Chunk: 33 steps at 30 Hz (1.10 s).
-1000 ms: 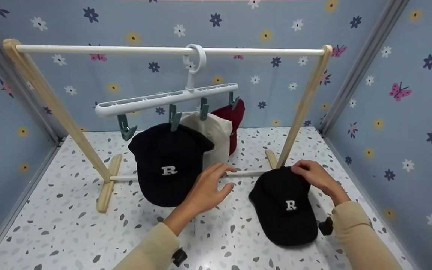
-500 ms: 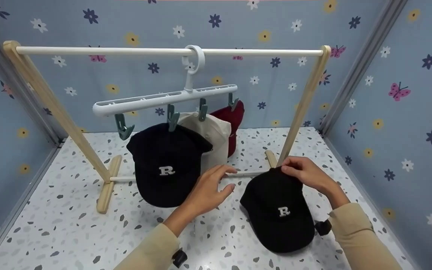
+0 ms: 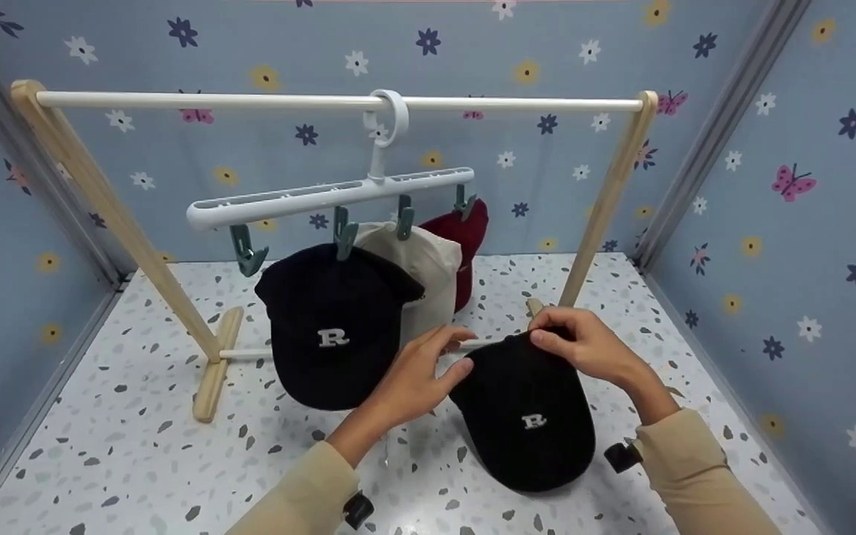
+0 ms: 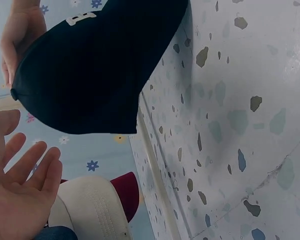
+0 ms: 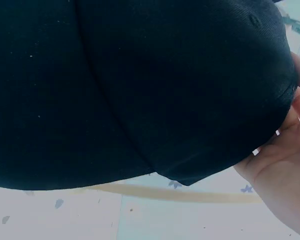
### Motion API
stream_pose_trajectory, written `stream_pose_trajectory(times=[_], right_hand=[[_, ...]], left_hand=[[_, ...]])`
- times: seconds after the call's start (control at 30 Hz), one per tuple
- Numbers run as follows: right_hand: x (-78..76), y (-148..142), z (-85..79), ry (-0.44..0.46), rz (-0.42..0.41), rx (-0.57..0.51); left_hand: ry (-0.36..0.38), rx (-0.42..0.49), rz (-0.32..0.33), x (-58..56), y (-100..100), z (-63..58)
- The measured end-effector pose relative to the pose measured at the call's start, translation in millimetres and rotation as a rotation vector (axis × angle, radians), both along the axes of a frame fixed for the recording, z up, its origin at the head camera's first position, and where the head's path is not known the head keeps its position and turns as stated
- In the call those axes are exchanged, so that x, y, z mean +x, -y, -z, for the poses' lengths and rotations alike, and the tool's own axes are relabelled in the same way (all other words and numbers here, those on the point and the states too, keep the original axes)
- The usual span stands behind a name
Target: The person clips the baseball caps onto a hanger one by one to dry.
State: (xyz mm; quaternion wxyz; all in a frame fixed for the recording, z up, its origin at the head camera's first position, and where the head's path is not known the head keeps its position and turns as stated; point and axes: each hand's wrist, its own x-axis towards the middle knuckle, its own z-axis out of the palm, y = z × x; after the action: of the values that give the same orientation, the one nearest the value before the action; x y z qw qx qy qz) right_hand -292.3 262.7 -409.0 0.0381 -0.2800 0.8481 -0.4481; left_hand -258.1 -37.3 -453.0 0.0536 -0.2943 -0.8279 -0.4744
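My right hand [image 3: 584, 349] pinches the crown of a black baseball cap [image 3: 528, 416] with a white R, its brim tilted down towards me. In the right wrist view the same cap [image 5: 155, 90] covers most of the picture, the fingers at its top edge. My left hand [image 3: 417, 375] holds nothing; its fingers are spread and slightly bent, and the thumb tip overlaps the cap's left edge in the head view. Just left of that hand hangs a navy cap [image 3: 331, 319], also marked R, gripped by a green clip [image 3: 344, 236]. A cream cap [image 3: 432, 267] and a maroon cap [image 3: 472, 223] hang behind it.
A white clip hanger [image 3: 287, 202] hooks over the white rail [image 3: 532, 104] of a wooden-legged rack. At its near left end a green clip [image 3: 248, 253] hangs with no cap. Flowered walls surround the speckled floor [image 3: 138, 446].
My right hand has carried the black cap leftward, closer to my left hand and the hanging caps. The left hand has stayed almost still.
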Motion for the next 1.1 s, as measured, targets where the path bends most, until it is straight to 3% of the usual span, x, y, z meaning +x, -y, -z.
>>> stream_pose_trajectory(times=[0.43,0.83,1.1], right_hand=[[7.7,19.0,2.1,-0.093,-0.072,-0.109],[12.9,27.1,1.6,-0.124,-0.052,-0.089],[15.7,31.3,1.0,-0.140,-0.064,-0.056]], left_hand=[[-0.020,0.080,0.060,-2.6,1.6,-1.8],[0.022,0.092,0.065,-0.2,4.3,-5.5],[0.074,0.147,0.078,2.9,9.3,-8.0]])
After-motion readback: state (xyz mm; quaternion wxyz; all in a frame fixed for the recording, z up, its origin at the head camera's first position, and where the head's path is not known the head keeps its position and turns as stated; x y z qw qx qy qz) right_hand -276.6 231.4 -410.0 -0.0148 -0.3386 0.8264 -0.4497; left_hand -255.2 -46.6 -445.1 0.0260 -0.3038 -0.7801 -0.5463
